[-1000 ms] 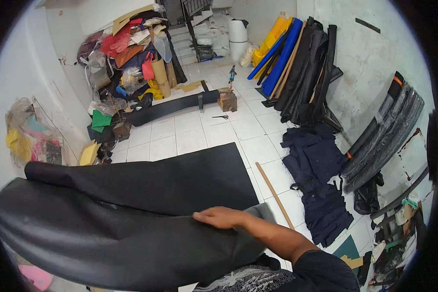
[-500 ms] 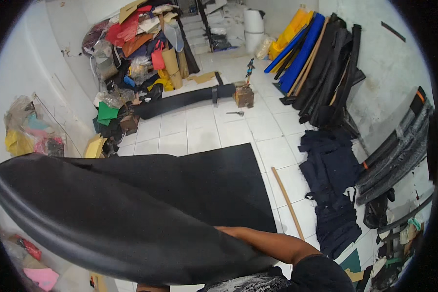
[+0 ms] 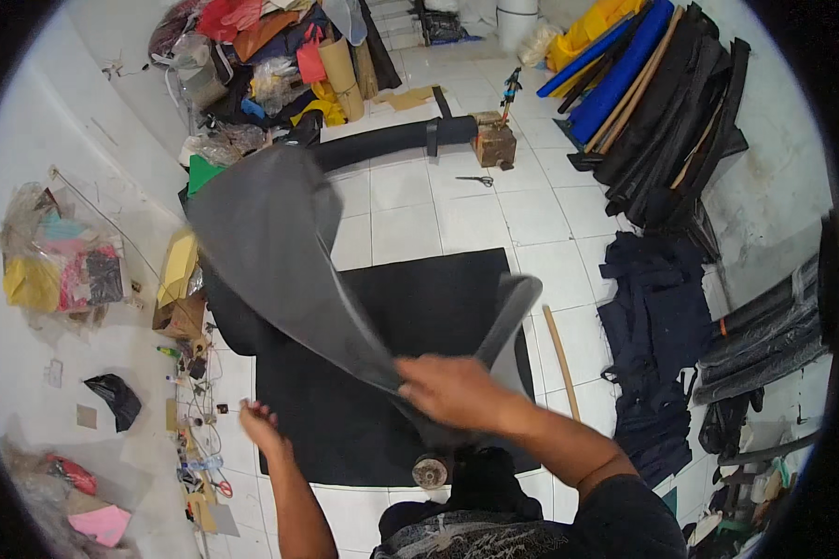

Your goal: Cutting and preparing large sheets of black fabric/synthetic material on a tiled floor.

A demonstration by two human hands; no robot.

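Observation:
My right hand [image 3: 447, 389] is closed on the edge of a large, flexible dark sheet [image 3: 261, 247], which may be synthetic leather or rubber. The sheet billows in the air ahead of me, blurred, with another curled part rising to the right of that hand. My left hand [image 3: 263, 429] is off the sheet, fingers apart, over the floor beside the black mat-like sheet [image 3: 298, 419] that lies flat on the tiles. A round, worn metal piece [image 3: 429, 471] stands on the flat sheet's near edge, close to my legs.
A wooden stick [image 3: 561, 363] and dark cloth [image 3: 657, 317] lie to the right. Scissors [image 3: 475, 180] rest on the tiles near a black roll [image 3: 391, 143] and a block [image 3: 496, 146]. Rolls [image 3: 662, 112] lean on the right wall; scraps [image 3: 252, 56] pile up far left.
The dark sheet has swung up and away from me, uncovering more of the flat black sheet. My left hand has come into view, apart from it. The view has tilted downward.

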